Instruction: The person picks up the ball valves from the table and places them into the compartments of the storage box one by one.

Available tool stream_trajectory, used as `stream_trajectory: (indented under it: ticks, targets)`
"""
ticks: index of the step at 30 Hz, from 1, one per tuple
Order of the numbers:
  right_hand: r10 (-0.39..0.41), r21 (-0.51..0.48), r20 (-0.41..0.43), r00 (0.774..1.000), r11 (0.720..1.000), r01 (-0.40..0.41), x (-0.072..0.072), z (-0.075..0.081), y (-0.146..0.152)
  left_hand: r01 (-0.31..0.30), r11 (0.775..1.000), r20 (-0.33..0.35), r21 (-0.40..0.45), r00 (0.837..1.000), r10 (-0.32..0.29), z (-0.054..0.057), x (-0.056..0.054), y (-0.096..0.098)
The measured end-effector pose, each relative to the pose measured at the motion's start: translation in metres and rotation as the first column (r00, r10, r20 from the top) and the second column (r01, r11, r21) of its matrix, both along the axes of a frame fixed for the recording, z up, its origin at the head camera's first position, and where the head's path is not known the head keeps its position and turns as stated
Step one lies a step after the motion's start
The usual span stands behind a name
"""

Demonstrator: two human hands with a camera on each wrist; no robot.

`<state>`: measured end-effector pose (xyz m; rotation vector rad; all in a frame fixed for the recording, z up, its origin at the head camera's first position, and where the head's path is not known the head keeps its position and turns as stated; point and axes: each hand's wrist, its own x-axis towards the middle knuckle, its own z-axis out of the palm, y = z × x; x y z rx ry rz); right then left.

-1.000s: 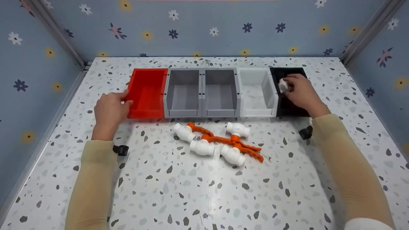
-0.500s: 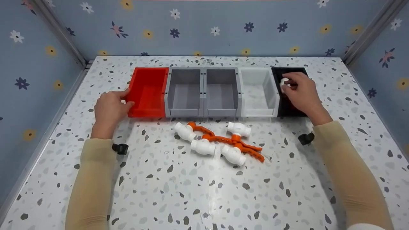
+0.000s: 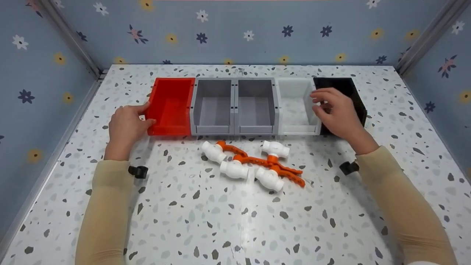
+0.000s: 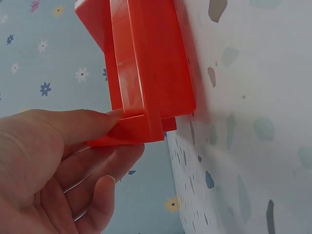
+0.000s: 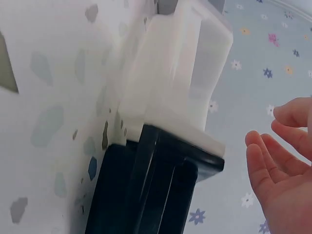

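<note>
My left hand (image 3: 127, 125) pinches the left side wall of the red bin (image 3: 171, 127), thumb inside and fingers outside; the left wrist view shows the same grip. Over the black bin (image 3: 342, 85) hovers my right hand (image 3: 340, 114), fingers loosely bent and holding nothing. The right wrist view also shows those fingers (image 5: 263, 170) apart from the bins. Part of the black bin's inside is hidden behind the hand. On the table in front lie several white plastic ball valves (image 3: 233, 169) with orange lever handles (image 3: 254, 161).
Between the red and black bins stand two grey bins (image 3: 213, 110) and a white bin (image 3: 294, 110), all in one row. The speckled table (image 3: 206, 228) ends at flowered walls (image 3: 235, 33) at the back and sides.
My right hand has let go of a white piece that it held in the black bin, and has shifted left towards the white bin. My left hand has stayed on the red bin.
</note>
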<state>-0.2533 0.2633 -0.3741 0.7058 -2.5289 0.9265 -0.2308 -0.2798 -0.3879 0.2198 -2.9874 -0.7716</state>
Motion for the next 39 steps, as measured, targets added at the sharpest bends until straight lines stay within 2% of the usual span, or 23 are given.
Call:
stream_trajectory:
  ticks: [8, 15, 23, 28, 33, 39]
  targets:
    - [0.084, -0.002, 0.109, 0.99, 0.996, -0.085, 0.014, -0.002, -0.009, -0.017, 1.0, 0.017, 0.011, 1.0, 0.016, -0.001, -0.001, 0.001]
    - [0.151, -0.048, 0.207, 0.966, 0.988, -0.145, 0.021, -0.008, -0.017, -0.022, 1.0, 0.022, 0.02, 1.0, 0.022, -0.001, 0.0, 0.0]
    - [0.223, -0.023, 0.249, 0.942, 0.974, -0.225, 0.027, -0.02, -0.029, -0.035, 0.999, 0.037, 0.03, 0.999, 0.034, 0.001, 0.001, 0.002]
    - [0.271, 0.043, 0.279, 0.921, 0.955, -0.294, 0.03, -0.027, -0.036, -0.031, 0.999, 0.041, 0.023, 0.999, 0.03, 0.001, 0.0, 0.002]
    - [0.299, 0.102, 0.332, 0.894, 0.931, -0.35, 0.036, -0.031, -0.045, -0.018, 1.0, 0.009, 0.004, 1.0, 0.018, 0.0, 0.001, 0.001]
    - [0.353, 0.127, 0.344, 0.87, 0.901, -0.415, 0.04, -0.034, -0.052, -0.019, 1.0, 0.001, 0.0, 1.0, 0.019, 0.001, 0.001, 0.002]
